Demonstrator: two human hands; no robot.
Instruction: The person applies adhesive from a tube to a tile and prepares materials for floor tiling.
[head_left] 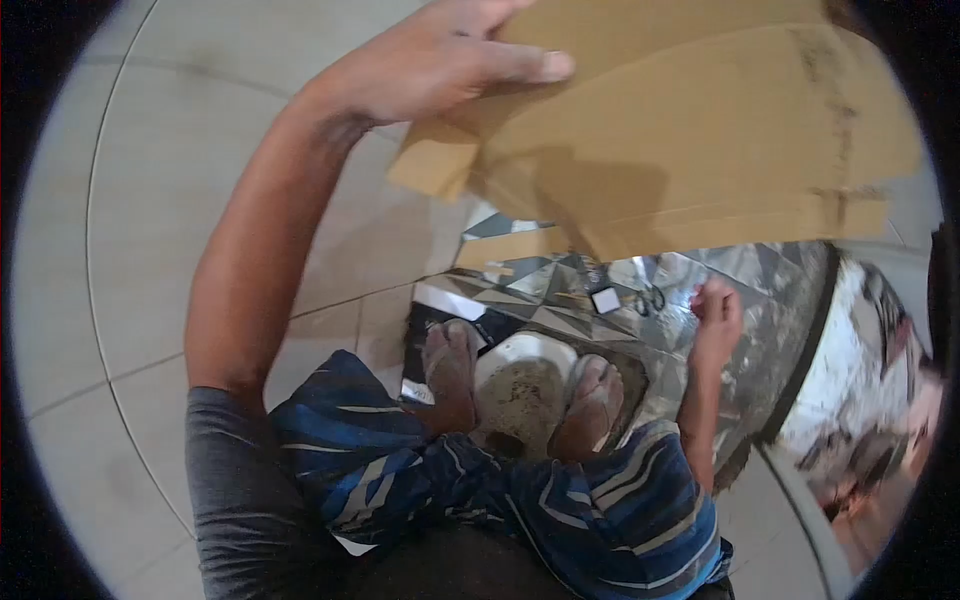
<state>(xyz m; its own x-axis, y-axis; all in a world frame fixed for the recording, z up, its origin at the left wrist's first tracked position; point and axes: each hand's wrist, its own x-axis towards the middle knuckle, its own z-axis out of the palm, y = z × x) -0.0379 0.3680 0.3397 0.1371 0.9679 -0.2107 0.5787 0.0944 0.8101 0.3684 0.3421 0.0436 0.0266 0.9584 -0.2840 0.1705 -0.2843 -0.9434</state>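
Note:
My left hand (pixel 440 60) reaches up at the top of the view and is closed on the edge of a large brown cardboard sheet (pixel 700 130), thumb on the near face, other fingers partly hidden. The sheet is creased, with dark smudges on its right side and a small flap (pixel 435 165) near my wrist. Below the sheet, my right hand (pixel 716 315) has its fingers curled; a small reddish spot shows at the fingertips, too blurred to name. Nearest to it lie dark-handled scissors (pixel 650 300) and a small white square (pixel 606 300).
My feet (pixel 590 400) are on either side of a dirty white basin-like thing (pixel 522 390). A black-and-white box or sheet (pixel 440 300) lies by the left foot. Cardboard strips (pixel 515 246) lie on patterned tiles (pixel 680 345). A whitish, stained surface (pixel 830 370) stands at right.

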